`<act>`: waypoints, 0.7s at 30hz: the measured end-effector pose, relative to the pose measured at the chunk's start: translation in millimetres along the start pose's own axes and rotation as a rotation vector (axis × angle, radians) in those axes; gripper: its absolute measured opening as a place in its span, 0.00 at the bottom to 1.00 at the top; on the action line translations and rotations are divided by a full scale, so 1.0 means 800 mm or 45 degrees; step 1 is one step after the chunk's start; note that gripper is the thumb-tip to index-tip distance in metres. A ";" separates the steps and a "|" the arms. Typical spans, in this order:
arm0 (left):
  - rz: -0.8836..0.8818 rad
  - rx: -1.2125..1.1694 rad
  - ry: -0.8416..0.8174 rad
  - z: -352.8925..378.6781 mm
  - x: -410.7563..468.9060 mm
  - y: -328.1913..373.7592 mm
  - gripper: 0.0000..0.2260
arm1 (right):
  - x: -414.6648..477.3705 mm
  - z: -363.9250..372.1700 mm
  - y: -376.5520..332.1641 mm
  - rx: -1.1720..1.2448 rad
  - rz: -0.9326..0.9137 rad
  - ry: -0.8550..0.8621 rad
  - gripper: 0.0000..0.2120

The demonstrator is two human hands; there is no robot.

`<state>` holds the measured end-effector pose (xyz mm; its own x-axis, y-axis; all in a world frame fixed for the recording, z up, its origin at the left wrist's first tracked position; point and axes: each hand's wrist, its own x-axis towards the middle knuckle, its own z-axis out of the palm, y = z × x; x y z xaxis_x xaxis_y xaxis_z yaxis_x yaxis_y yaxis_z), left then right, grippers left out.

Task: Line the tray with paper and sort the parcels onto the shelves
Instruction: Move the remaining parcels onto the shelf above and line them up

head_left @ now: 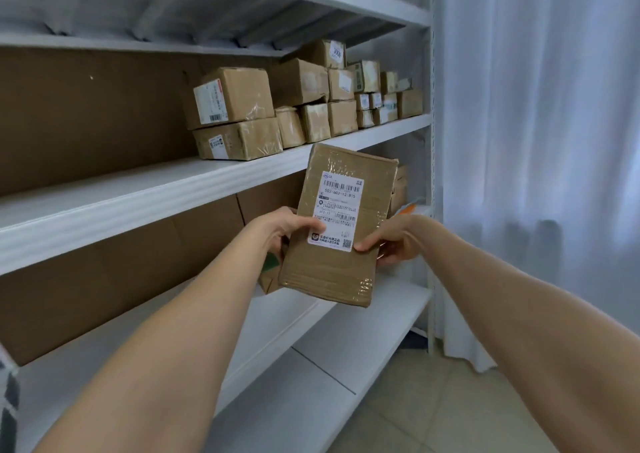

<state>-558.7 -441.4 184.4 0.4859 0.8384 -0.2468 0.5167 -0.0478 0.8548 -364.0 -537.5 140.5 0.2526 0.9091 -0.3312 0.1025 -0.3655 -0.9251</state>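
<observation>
A flat brown cardboard parcel point(332, 272) with a white shipping label faces me, held up in front of the white shelving. My left hand point(277, 231) grips its left edge, thumb on the label's lower corner. My right hand point(391, 239) pinches its right edge, thumb on the label's other lower corner. Behind my left hand a second small box point(268, 276) with a green mark peeks out; whether my left hand holds it I cannot tell. The middle shelf point(138, 189) carries several taped brown parcels point(239, 106) stacked toward its right end.
The lower shelf point(311, 359) lies below my hands, with a few parcels point(400, 186) at its far right. Brown cardboard backs the shelves. A white upright post point(431, 175) ends the rack; a white curtain point(536, 141) hangs to the right over a tiled floor.
</observation>
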 end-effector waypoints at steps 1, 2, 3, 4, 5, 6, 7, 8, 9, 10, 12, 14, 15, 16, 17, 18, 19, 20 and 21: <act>0.018 0.009 0.007 -0.006 -0.008 0.010 0.22 | -0.007 -0.002 -0.012 -0.004 -0.023 0.010 0.25; 0.036 0.010 0.022 -0.012 -0.016 0.020 0.24 | -0.014 -0.004 -0.025 -0.008 -0.046 0.020 0.25; 0.053 0.010 0.043 -0.018 -0.023 0.030 0.26 | -0.022 -0.005 -0.038 -0.003 -0.068 0.027 0.25; 0.069 0.014 0.069 -0.024 -0.030 0.039 0.28 | -0.029 -0.005 -0.051 0.018 -0.086 0.029 0.25; 0.088 0.016 0.096 -0.030 -0.037 0.048 0.29 | -0.038 -0.005 -0.064 0.057 -0.101 0.021 0.26; 0.107 0.006 0.124 -0.037 -0.044 0.056 0.28 | -0.046 -0.004 -0.076 0.093 -0.116 0.007 0.27; 0.127 -0.023 0.153 -0.044 -0.050 0.064 0.26 | -0.053 -0.003 -0.088 0.123 -0.136 -0.006 0.28; 0.145 -0.061 0.183 -0.052 -0.056 0.072 0.25 | -0.060 -0.003 -0.100 0.152 -0.166 -0.016 0.30; 0.159 -0.102 0.209 -0.059 -0.062 0.079 0.26 | -0.066 -0.001 -0.111 0.185 -0.194 -0.029 0.32; 0.172 -0.136 0.232 -0.067 -0.070 0.086 0.27 | -0.072 0.001 -0.122 0.207 -0.225 -0.036 0.33; 0.190 -0.192 0.269 -0.083 -0.086 0.099 0.28 | -0.081 0.005 -0.143 0.218 -0.287 -0.034 0.34; 0.206 -0.221 0.315 -0.101 -0.105 0.110 0.28 | -0.087 0.010 -0.161 0.243 -0.351 -0.051 0.31; 0.216 -0.239 0.344 -0.110 -0.114 0.115 0.28 | -0.090 0.013 -0.170 0.249 -0.381 -0.061 0.29; 0.225 -0.261 0.371 -0.119 -0.124 0.119 0.29 | -0.093 0.016 -0.178 0.245 -0.409 -0.064 0.27; 0.237 -0.285 0.393 -0.129 -0.134 0.123 0.30 | -0.095 0.021 -0.186 0.242 -0.436 -0.067 0.25; 0.247 -0.308 0.411 -0.138 -0.143 0.126 0.31 | -0.097 0.025 -0.193 0.249 -0.466 -0.064 0.24; 0.256 -0.323 0.435 -0.147 -0.153 0.129 0.32 | -0.098 0.031 -0.201 0.266 -0.496 -0.061 0.25; 0.268 -0.323 0.461 -0.155 -0.163 0.131 0.33 | -0.098 0.037 -0.209 0.285 -0.529 -0.054 0.26; 0.280 -0.316 0.485 -0.162 -0.172 0.132 0.34 | -0.099 0.043 -0.217 0.295 -0.562 -0.053 0.26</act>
<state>-662.1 -491.4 367.8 0.2489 0.9638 0.0959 0.2250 -0.1539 0.9621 -435.4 -539.4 321.1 0.1942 0.9760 0.0987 -0.0270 0.1059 -0.9940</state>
